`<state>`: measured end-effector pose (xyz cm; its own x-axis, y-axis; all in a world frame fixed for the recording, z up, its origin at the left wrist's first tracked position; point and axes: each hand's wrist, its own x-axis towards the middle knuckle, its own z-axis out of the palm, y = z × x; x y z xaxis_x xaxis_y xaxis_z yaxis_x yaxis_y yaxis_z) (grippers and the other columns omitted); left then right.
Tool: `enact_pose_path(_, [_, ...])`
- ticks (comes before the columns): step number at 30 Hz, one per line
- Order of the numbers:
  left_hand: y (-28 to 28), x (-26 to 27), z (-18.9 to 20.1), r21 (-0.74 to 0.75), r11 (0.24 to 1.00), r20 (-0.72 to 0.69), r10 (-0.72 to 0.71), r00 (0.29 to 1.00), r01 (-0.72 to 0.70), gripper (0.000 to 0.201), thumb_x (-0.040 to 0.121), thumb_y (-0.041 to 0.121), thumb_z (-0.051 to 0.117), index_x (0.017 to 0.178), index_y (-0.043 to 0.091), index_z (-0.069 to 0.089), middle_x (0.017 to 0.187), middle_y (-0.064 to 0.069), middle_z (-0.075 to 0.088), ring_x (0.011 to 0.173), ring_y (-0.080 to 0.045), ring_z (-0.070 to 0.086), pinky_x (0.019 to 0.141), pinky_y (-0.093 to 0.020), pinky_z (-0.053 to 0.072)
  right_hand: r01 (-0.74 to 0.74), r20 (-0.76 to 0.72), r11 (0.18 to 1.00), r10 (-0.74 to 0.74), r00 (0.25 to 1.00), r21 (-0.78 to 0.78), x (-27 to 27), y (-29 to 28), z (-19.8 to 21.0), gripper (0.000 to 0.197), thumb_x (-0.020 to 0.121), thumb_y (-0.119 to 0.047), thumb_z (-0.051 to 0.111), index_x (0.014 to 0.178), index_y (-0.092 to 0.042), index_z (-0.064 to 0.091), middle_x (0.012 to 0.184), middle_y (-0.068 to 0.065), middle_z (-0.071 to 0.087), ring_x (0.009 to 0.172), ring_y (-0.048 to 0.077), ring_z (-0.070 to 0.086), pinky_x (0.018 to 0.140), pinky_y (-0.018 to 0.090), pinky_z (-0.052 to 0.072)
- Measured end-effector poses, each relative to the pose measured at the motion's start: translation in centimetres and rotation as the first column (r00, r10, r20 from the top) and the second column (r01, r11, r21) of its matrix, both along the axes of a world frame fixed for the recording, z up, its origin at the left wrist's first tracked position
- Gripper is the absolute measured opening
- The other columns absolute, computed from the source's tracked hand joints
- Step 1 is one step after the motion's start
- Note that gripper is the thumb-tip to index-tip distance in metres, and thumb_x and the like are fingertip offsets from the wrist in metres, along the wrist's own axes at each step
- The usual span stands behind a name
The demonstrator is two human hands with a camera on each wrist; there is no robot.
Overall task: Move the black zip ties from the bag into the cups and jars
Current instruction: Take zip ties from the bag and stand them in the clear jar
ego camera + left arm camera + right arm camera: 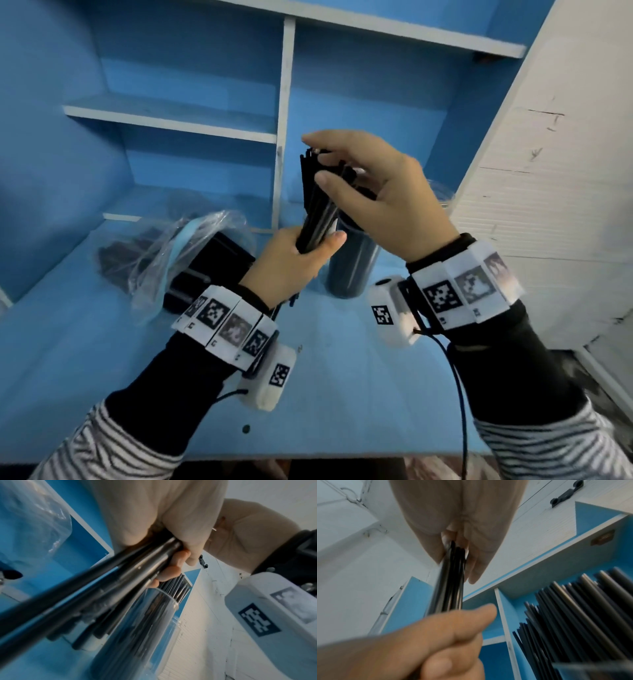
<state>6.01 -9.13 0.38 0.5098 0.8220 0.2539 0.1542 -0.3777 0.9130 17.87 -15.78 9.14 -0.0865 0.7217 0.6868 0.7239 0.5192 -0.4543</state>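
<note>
A bundle of black zip ties (317, 200) stands nearly upright in the air above the blue desk. My left hand (294, 260) grips its lower end. My right hand (370, 185) pinches the upper end between thumb and fingers. In the left wrist view the left hand's fingers (171, 572) wrap the zip ties (102, 582). In the right wrist view the zip ties (452, 577) run between both hands. Behind the hands stands a clear jar (352, 267) full of zip ties. A clear plastic bag (171, 253) with more ties lies at the left.
A black box (212, 267) sits against the bag. A second clear container (442, 193) shows behind my right hand. Blue shelves (171, 116) with a white divider rise at the back. A white cabinet door (555, 192) stands at the right.
</note>
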Motion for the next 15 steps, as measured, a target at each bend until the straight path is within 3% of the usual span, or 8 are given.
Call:
enact_pose_path(3, [-0.2, 0.6, -0.4, -0.053, 0.998, -0.006, -0.016, 1.0, 0.016, 0.044, 0.09, 0.035, 0.061, 0.056, 0.01, 0.049, 0.053, -0.005, 0.055, 0.048, -0.009, 0.053, 0.06, -0.023, 0.046, 0.006, 0.005, 0.999, -0.006, 1.0, 0.04, -0.5, 1.0, -1.3, 0.024, 0.096, -0.009, 0.054, 0.117, -0.009, 0.065, 0.108, -0.005, 0.066, 0.101, 0.001, 0.06, 0.09, 0.017, 0.047])
enact_pose_path(7, [0.5, -0.3, -2.0, -0.114, 0.993, -0.065, 0.004, 0.998, -0.011, 0.021, 0.085, 0.02, 0.061, 0.065, 0.012, 0.063, 0.068, -0.002, 0.07, 0.072, -0.014, 0.068, 0.079, -0.037, 0.054, 0.006, 0.136, 1.0, -0.003, 0.991, -0.02, -0.7, 2.0, -4.7, 0.022, 0.096, -0.011, 0.055, 0.114, -0.004, 0.065, 0.11, 0.003, 0.065, 0.102, 0.002, 0.056, 0.092, 0.008, 0.04])
enact_pose_path(9, [0.7, -0.9, -2.6, -0.084, 0.996, -0.199, -0.018, 0.98, 0.002, 0.017, 0.086, 0.021, 0.06, 0.07, 0.018, 0.067, 0.072, 0.002, 0.071, 0.075, -0.014, 0.067, 0.074, -0.035, 0.054, 0.0, 0.182, 0.996, 0.015, 0.983, -0.084, -0.9, 2.1, -6.3, 0.027, 0.095, -0.013, 0.057, 0.121, -0.004, 0.06, 0.119, 0.005, 0.058, 0.11, 0.008, 0.053, 0.098, 0.01, 0.038])
enact_pose_path(12, [0.8, -1.6, -3.1, -0.089, 0.995, -0.411, -0.076, 0.908, 0.043, 0.018, 0.084, 0.033, 0.063, 0.074, 0.019, 0.069, 0.075, 0.001, 0.069, 0.071, -0.012, 0.061, 0.062, -0.025, 0.043, -0.003, 0.163, 0.996, 0.017, 0.986, -0.087, -1.1, 2.0, -7.2, 0.035, 0.094, -0.014, 0.059, 0.127, -0.002, 0.054, 0.126, 0.008, 0.051, 0.117, 0.012, 0.049, 0.103, 0.013, 0.035])
enact_pose_path(15, [0.6, -2.0, -3.1, -0.121, 0.99, -0.462, -0.119, 0.879, 0.07, 0.026, 0.086, 0.039, 0.062, 0.077, 0.017, 0.071, 0.082, 0.003, 0.069, 0.077, -0.01, 0.061, 0.065, -0.022, 0.041, -0.002, 0.171, 0.996, 0.017, 0.985, -0.089, -1.4, 1.9, -6.9, 0.042, 0.093, -0.016, 0.061, 0.131, -0.001, 0.05, 0.133, 0.01, 0.048, 0.124, 0.013, 0.045, 0.107, 0.015, 0.033])
